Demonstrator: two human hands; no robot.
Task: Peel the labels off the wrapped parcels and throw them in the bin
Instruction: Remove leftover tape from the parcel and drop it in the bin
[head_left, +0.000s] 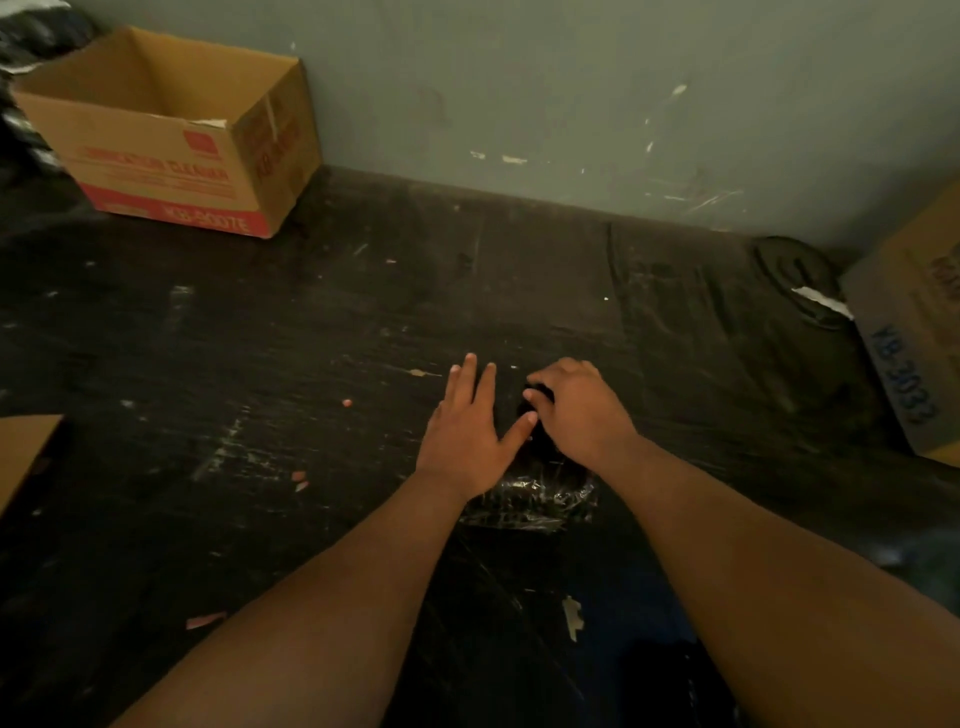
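A dark plastic-wrapped parcel (530, 501) lies on the black tabletop (260, 364), partly under both hands. The left hand (467, 431) presses flat, fingers spread. The right hand (576, 410) curls, fingertips picking at the wrap; no label shows. Best to hold the parcel firmly and lift a corner slowly.

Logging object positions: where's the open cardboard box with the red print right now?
In the head view, the open cardboard box sits at the far left of the dark tabletop, against the grey wall, well away from both hands.
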